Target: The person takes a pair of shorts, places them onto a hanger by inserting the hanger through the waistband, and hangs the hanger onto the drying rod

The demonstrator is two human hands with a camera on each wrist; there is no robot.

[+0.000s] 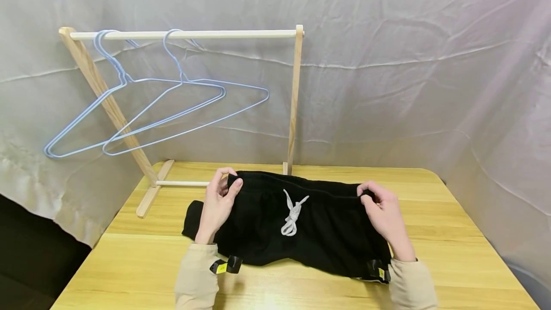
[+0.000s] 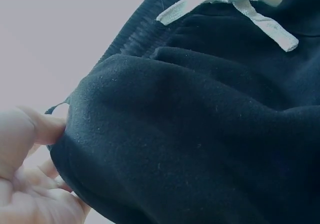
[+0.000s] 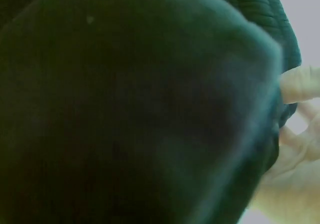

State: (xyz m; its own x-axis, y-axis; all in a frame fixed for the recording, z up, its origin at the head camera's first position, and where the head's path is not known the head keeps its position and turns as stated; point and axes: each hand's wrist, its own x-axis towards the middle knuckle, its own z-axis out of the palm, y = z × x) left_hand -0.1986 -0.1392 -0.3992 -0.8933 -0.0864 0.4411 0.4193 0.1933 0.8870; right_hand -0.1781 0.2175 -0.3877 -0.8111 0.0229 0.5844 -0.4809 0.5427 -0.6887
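Note:
Black drawstring pants point(image 1: 267, 224) are held up by the waistband over the table, their front toward me. A white drawstring point(image 1: 292, 216) tied in a bow hangs at the middle of the waistband. My left hand point(image 1: 218, 202) pinches the waistband's left corner between thumb and fingers. At the right corner, my right hand point(image 1: 384, 212) grips the band the same way. In the left wrist view the thumb of the left hand point(image 2: 30, 169) presses on the black cloth. Dark fabric fills most of the right wrist view, with the right hand point(image 3: 300, 149) at its edge.
Behind the pants to the left stands a wooden rack point(image 1: 294, 99) with a white top rail point(image 1: 241, 34). Several light blue wire hangers point(image 1: 181, 80) hang from the rail. The wooden table point(image 1: 456, 233) extends to the right, with a grey curtain point(image 1: 409, 85) behind.

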